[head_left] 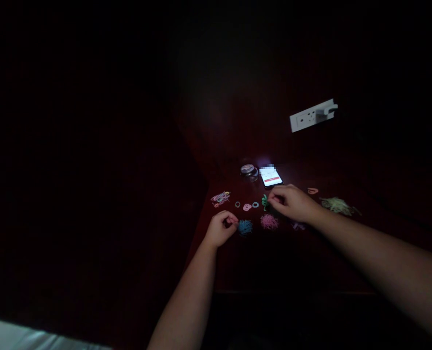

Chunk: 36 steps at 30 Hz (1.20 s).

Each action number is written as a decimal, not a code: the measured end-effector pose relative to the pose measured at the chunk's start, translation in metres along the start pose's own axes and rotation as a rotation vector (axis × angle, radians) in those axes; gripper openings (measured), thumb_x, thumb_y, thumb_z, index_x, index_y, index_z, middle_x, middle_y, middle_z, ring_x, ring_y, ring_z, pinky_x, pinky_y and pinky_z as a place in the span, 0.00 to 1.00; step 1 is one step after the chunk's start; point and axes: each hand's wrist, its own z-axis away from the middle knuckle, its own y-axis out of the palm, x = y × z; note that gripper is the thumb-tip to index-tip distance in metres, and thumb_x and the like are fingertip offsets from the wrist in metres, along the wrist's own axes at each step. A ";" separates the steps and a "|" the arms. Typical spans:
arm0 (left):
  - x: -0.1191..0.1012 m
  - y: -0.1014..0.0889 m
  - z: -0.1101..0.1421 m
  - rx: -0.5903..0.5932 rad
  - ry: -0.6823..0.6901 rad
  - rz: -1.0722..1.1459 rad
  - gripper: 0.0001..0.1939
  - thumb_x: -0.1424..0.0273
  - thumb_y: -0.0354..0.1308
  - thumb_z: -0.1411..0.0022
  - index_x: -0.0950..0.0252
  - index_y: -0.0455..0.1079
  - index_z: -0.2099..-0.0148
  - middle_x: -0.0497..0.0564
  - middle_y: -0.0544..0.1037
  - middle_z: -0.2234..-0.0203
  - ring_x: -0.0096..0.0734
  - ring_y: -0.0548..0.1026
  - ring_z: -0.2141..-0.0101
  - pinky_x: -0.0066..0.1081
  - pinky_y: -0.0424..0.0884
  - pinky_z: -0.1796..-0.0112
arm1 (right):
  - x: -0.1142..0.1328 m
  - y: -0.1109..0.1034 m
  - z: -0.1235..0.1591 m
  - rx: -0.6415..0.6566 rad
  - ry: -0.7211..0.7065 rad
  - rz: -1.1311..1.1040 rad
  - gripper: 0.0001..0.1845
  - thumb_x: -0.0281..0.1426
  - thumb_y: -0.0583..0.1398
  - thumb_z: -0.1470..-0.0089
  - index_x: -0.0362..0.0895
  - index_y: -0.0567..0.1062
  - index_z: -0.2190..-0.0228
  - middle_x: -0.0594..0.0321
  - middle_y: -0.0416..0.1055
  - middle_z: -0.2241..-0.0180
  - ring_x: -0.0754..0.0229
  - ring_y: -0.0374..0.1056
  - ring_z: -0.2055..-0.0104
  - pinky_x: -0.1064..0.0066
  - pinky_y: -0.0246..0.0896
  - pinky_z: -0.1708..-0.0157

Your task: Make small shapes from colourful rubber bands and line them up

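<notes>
My left hand (220, 228) is closed, with thumb and forefinger pinched together at the left edge of a pile of blue elastic bands (245, 227). Anything in that pinch is too small to make out. Farther right, my right hand (291, 201) is curled, its fingertips right beside a small bunch of green elastic bands (264, 202); whether it grips one is hidden. Below it are a pile of pink bands (269, 221) and a partly covered purple pile (299, 226). Between the hands lie a pink ring-shaped band (247, 207), a light blue ring (255, 205) and a dark ring (237, 204).
A mixed-colour pile of bands (221, 198) lies at the left of the dark red table (245, 267). Behind stand a clear jar (250, 172) and a lit phone (271, 176). Orange bands (312, 191) and pale yellow-green bands (337, 206) lie right. A socket strip (312, 116) is on the wall.
</notes>
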 end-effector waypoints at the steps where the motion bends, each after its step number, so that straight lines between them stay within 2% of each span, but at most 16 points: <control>1: 0.001 -0.001 0.000 0.022 -0.006 0.008 0.06 0.72 0.58 0.46 0.68 0.73 0.66 0.49 0.72 0.72 0.24 0.68 0.71 0.23 0.63 0.70 | 0.000 0.000 -0.001 -0.003 -0.009 0.015 0.07 0.30 0.56 0.48 0.45 0.72 0.75 0.66 0.68 0.78 0.63 0.62 0.75 0.70 0.54 0.68; 4: 0.005 -0.004 -0.003 0.018 -0.060 0.032 0.07 0.73 0.56 0.46 0.67 0.72 0.65 0.48 0.72 0.73 0.25 0.69 0.71 0.24 0.64 0.69 | 0.003 -0.001 -0.001 -0.017 -0.027 0.029 0.06 0.29 0.57 0.49 0.45 0.72 0.76 0.68 0.67 0.79 0.64 0.62 0.75 0.69 0.54 0.65; 8: 0.015 -0.008 -0.012 -0.245 -0.296 -0.081 0.07 0.73 0.51 0.44 0.65 0.70 0.65 0.49 0.75 0.71 0.28 0.72 0.69 0.26 0.67 0.65 | 0.005 -0.001 -0.002 -0.020 -0.005 0.017 0.06 0.29 0.56 0.49 0.45 0.72 0.76 0.67 0.67 0.79 0.64 0.62 0.75 0.69 0.54 0.66; 10: 0.018 -0.009 -0.015 -0.322 -0.411 -0.172 0.07 0.72 0.51 0.43 0.64 0.70 0.64 0.51 0.77 0.67 0.30 0.74 0.65 0.27 0.68 0.62 | 0.004 -0.001 -0.002 -0.018 0.017 0.009 0.07 0.29 0.56 0.49 0.45 0.71 0.76 0.67 0.67 0.79 0.64 0.61 0.76 0.70 0.53 0.68; 14: 0.017 -0.010 -0.018 -0.293 -0.510 -0.361 0.08 0.70 0.52 0.42 0.62 0.70 0.61 0.54 0.78 0.59 0.36 0.75 0.57 0.31 0.68 0.55 | 0.001 -0.002 -0.003 -0.029 0.028 -0.015 0.06 0.29 0.56 0.49 0.45 0.72 0.76 0.67 0.66 0.80 0.64 0.60 0.77 0.70 0.53 0.70; 18: 0.015 -0.011 -0.018 -0.314 -0.604 -0.485 0.13 0.67 0.53 0.42 0.62 0.72 0.56 0.58 0.74 0.50 0.47 0.70 0.48 0.41 0.64 0.48 | 0.002 -0.003 -0.003 -0.044 0.035 -0.034 0.07 0.30 0.56 0.49 0.44 0.73 0.76 0.66 0.66 0.80 0.64 0.60 0.77 0.70 0.53 0.71; 20: 0.017 -0.011 -0.018 -0.294 -0.620 -0.491 0.15 0.66 0.53 0.42 0.61 0.72 0.53 0.58 0.73 0.48 0.50 0.68 0.46 0.45 0.63 0.48 | 0.003 -0.003 -0.003 -0.047 0.039 -0.044 0.07 0.31 0.56 0.49 0.44 0.73 0.76 0.66 0.66 0.80 0.63 0.60 0.77 0.70 0.53 0.71; 24: 0.019 -0.008 -0.021 -0.219 -0.573 -0.503 0.21 0.65 0.52 0.41 0.58 0.69 0.46 0.54 0.69 0.42 0.49 0.65 0.43 0.46 0.61 0.45 | 0.004 -0.001 -0.003 -0.053 0.055 -0.057 0.08 0.32 0.56 0.48 0.45 0.72 0.76 0.66 0.65 0.80 0.63 0.60 0.77 0.70 0.53 0.72; 27: 0.017 -0.004 -0.025 -0.146 -0.549 -0.559 0.25 0.63 0.51 0.40 0.60 0.64 0.41 0.55 0.62 0.37 0.49 0.59 0.39 0.47 0.57 0.42 | 0.004 0.000 -0.002 -0.043 0.071 -0.060 0.09 0.32 0.56 0.48 0.45 0.72 0.76 0.66 0.66 0.80 0.63 0.60 0.77 0.71 0.53 0.72; 29: 0.014 -0.003 -0.028 -0.120 -0.557 -0.589 0.26 0.62 0.50 0.39 0.62 0.64 0.40 0.56 0.62 0.37 0.49 0.59 0.38 0.47 0.56 0.42 | 0.005 0.000 -0.002 -0.043 0.074 -0.069 0.09 0.33 0.56 0.48 0.45 0.72 0.76 0.65 0.66 0.80 0.63 0.61 0.76 0.71 0.54 0.72; 33: 0.011 -0.002 -0.028 -0.152 -0.559 -0.586 0.25 0.62 0.51 0.39 0.62 0.65 0.40 0.58 0.67 0.41 0.50 0.62 0.40 0.47 0.57 0.43 | 0.005 -0.003 -0.002 -0.078 0.081 -0.086 0.10 0.33 0.56 0.48 0.44 0.71 0.77 0.65 0.65 0.80 0.62 0.61 0.76 0.71 0.53 0.73; 36: 0.013 -0.003 -0.026 -0.233 -0.528 -0.501 0.24 0.62 0.55 0.41 0.62 0.67 0.43 0.58 0.69 0.43 0.49 0.64 0.42 0.45 0.59 0.43 | 0.005 -0.005 -0.001 -0.094 0.088 -0.091 0.10 0.33 0.56 0.48 0.44 0.71 0.77 0.65 0.65 0.80 0.62 0.61 0.76 0.70 0.53 0.74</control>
